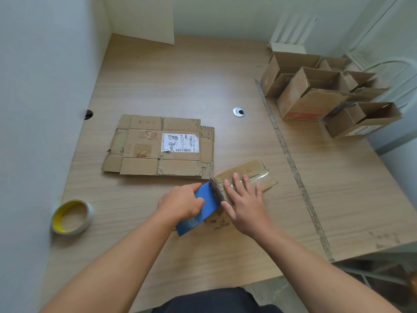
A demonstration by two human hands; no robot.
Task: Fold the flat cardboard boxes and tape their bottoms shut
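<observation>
One left hand (180,204), one right hand (244,206). Under right fingers (235,178): one taped box (255,169). In left fingers (195,185): one blue card (209,199). Beyond: two flat boxes (144,152). Leftward: one tape roll (72,216). Rightward: at least four open boxes (311,98).

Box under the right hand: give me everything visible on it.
The box is small, brown corrugated cardboard, folded up and lying on the table. Clear tape runs along the seam of its upward face. The right hand rests flat on that face, fingers spread. The left hand holds a blue card against its left end, where the fluted edge shows. Dark print marks its near side.
</observation>
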